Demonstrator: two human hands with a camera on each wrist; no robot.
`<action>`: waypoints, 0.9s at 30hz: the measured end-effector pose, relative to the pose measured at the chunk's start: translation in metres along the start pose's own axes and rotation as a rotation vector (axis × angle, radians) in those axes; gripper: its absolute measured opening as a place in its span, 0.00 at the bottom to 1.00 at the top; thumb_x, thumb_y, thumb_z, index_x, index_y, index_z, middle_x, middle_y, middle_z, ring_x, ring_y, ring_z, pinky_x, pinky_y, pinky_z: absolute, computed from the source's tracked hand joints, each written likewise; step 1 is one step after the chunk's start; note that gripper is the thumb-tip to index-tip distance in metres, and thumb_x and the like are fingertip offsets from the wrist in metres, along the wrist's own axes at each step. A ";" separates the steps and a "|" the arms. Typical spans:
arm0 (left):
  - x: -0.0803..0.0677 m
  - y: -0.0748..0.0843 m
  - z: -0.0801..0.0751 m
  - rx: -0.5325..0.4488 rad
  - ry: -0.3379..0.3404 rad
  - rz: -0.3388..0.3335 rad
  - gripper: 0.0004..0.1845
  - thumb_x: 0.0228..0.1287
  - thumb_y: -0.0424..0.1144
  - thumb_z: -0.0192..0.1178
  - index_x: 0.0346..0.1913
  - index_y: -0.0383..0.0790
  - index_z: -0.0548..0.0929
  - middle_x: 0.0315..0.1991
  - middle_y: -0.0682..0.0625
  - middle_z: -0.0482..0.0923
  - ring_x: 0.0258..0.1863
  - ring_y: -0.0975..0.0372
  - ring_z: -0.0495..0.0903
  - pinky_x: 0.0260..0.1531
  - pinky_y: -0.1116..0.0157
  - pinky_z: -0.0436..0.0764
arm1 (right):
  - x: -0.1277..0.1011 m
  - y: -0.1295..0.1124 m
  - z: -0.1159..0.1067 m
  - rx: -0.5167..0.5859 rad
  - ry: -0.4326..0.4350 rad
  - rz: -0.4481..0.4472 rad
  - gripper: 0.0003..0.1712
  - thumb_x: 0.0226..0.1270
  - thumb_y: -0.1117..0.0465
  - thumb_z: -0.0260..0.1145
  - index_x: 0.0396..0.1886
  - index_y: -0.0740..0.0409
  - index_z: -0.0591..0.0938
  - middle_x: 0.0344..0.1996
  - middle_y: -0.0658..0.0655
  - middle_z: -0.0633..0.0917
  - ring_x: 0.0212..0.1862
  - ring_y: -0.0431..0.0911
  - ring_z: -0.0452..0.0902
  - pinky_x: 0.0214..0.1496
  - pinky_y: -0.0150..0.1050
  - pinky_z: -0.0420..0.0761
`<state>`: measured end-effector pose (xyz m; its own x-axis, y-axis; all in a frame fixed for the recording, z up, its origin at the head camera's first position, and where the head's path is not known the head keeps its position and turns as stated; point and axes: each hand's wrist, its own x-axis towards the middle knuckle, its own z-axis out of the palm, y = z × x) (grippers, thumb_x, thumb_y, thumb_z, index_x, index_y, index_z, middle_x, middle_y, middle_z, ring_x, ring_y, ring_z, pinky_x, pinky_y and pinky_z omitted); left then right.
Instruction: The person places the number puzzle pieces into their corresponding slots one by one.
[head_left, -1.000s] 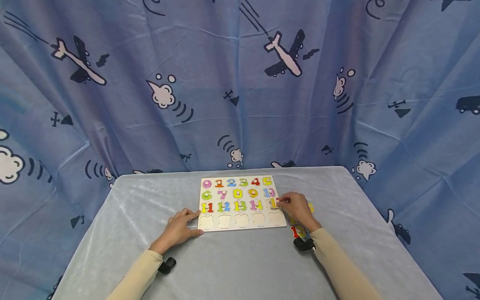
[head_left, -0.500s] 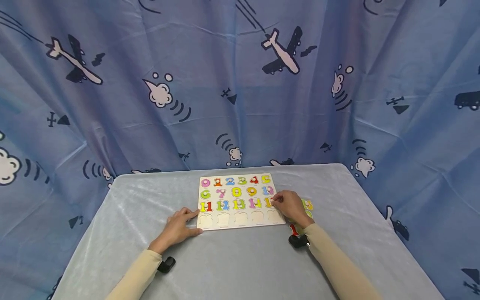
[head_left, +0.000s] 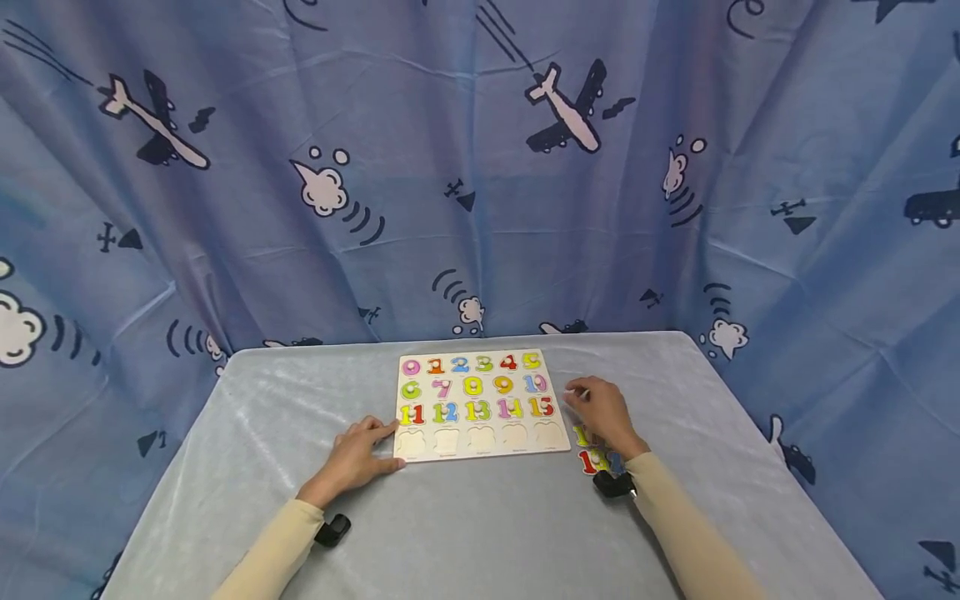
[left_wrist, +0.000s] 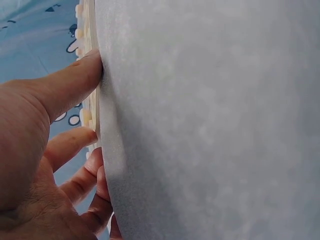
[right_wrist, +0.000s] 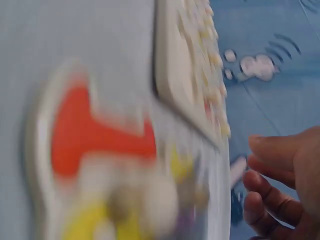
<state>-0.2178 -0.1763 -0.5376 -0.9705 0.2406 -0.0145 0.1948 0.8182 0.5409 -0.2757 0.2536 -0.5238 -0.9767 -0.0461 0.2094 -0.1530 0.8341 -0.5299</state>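
Number puzzle board (head_left: pixel 480 406) lies flat mid-table, toward the far edge; bottom row of slots empty. Left hand (head_left: pixel 354 457) rests flat at the board's near-left corner, fingers (left_wrist: pixel 75 82) loosely straight, touching its edge. Right hand (head_left: pixel 603 412) hovers just off the board's right edge, fingers relaxed, holding nothing. Loose number pieces (head_left: pixel 596 454) lie beside it on the table (head_left: pixel 480 533).
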 end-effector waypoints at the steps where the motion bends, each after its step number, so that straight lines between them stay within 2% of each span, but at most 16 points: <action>1: 0.000 0.000 0.000 -0.002 0.000 0.003 0.39 0.52 0.50 0.74 0.68 0.45 0.75 0.46 0.52 0.74 0.43 0.61 0.70 0.48 0.53 0.65 | -0.002 0.006 -0.004 -0.006 0.016 0.005 0.13 0.65 0.58 0.69 0.46 0.59 0.87 0.34 0.56 0.86 0.33 0.45 0.77 0.35 0.40 0.74; 4: 0.000 -0.001 0.001 -0.006 -0.004 0.009 0.39 0.52 0.50 0.74 0.68 0.45 0.75 0.46 0.52 0.74 0.43 0.61 0.70 0.48 0.53 0.64 | -0.007 0.025 -0.016 -0.025 0.029 0.028 0.13 0.64 0.59 0.69 0.45 0.61 0.87 0.35 0.58 0.86 0.33 0.46 0.77 0.35 0.40 0.74; 9: 0.000 -0.003 0.000 0.000 0.000 0.018 0.38 0.52 0.50 0.74 0.67 0.44 0.75 0.45 0.53 0.73 0.43 0.61 0.69 0.48 0.53 0.64 | -0.016 0.048 -0.028 -0.016 -0.025 0.075 0.16 0.63 0.59 0.70 0.47 0.63 0.86 0.37 0.60 0.85 0.35 0.47 0.77 0.37 0.39 0.73; 14: 0.000 -0.002 0.000 -0.003 0.006 0.024 0.38 0.53 0.50 0.74 0.67 0.44 0.75 0.45 0.52 0.74 0.44 0.60 0.70 0.47 0.53 0.64 | -0.021 0.061 -0.033 -0.009 -0.054 0.094 0.18 0.61 0.58 0.72 0.46 0.64 0.85 0.35 0.57 0.84 0.36 0.46 0.76 0.38 0.40 0.73; 18: 0.000 -0.001 0.000 0.003 0.000 0.015 0.38 0.53 0.50 0.74 0.67 0.45 0.75 0.46 0.52 0.74 0.44 0.60 0.70 0.47 0.53 0.64 | -0.022 0.065 -0.033 -0.020 -0.054 0.097 0.13 0.62 0.60 0.71 0.42 0.64 0.84 0.30 0.55 0.82 0.33 0.44 0.73 0.36 0.37 0.71; 22: -0.001 -0.001 0.000 0.008 0.001 0.010 0.38 0.52 0.50 0.74 0.67 0.44 0.75 0.46 0.52 0.74 0.44 0.60 0.70 0.47 0.53 0.64 | -0.019 0.053 -0.033 -0.012 -0.010 0.090 0.09 0.63 0.61 0.69 0.39 0.63 0.85 0.28 0.54 0.81 0.31 0.44 0.71 0.33 0.34 0.69; 27: 0.000 -0.001 0.000 -0.001 0.000 0.011 0.38 0.53 0.49 0.74 0.67 0.44 0.75 0.45 0.52 0.73 0.43 0.60 0.69 0.47 0.54 0.63 | -0.013 0.002 -0.026 0.070 0.004 0.055 0.09 0.62 0.61 0.71 0.38 0.62 0.86 0.29 0.55 0.82 0.32 0.45 0.72 0.34 0.35 0.71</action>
<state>-0.2186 -0.1774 -0.5378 -0.9684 0.2494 -0.0082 0.2053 0.8152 0.5416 -0.2590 0.2700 -0.5058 -0.9834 0.0015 0.1817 -0.1091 0.7946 -0.5972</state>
